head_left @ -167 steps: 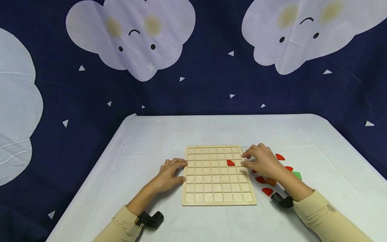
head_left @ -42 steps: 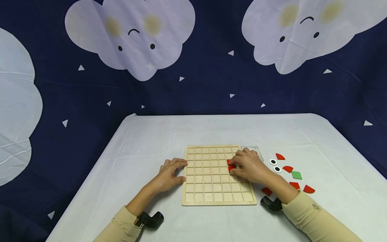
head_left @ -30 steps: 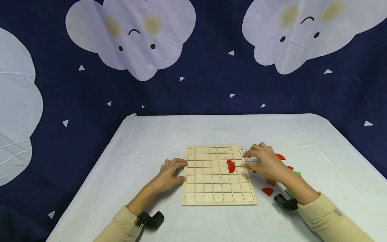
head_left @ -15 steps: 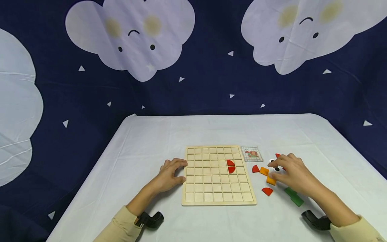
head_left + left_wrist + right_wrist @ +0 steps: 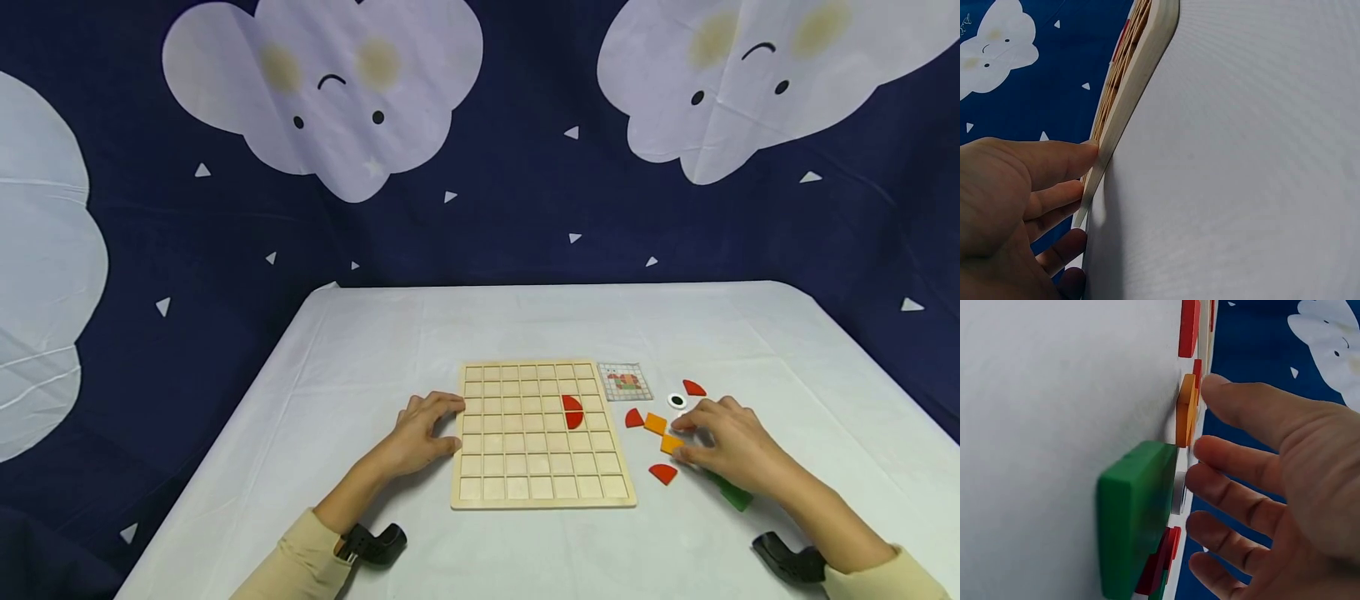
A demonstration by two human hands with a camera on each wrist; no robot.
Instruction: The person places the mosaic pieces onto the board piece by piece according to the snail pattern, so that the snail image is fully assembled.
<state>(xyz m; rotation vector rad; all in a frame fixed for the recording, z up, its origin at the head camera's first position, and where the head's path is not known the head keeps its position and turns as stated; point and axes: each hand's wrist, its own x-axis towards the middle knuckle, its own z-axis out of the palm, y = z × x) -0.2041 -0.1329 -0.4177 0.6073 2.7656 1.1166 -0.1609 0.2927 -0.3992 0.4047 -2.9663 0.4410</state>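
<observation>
the sleeves [image 5: 294, 563] are beige, and the two wrist mounts [image 5: 384, 546] black and curved.

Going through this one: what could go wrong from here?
The right hand is close to several closely spaced pieces, so it might nudge the orange tile nearest it or a green piece while reaching for another.

The left hand touches the wooden board at its edge; a push there could slide it into the picture card.

No legible text; small script [image 5: 965, 24] on backdrop [image 5: 1069, 62], possibly lettering.
</observation>
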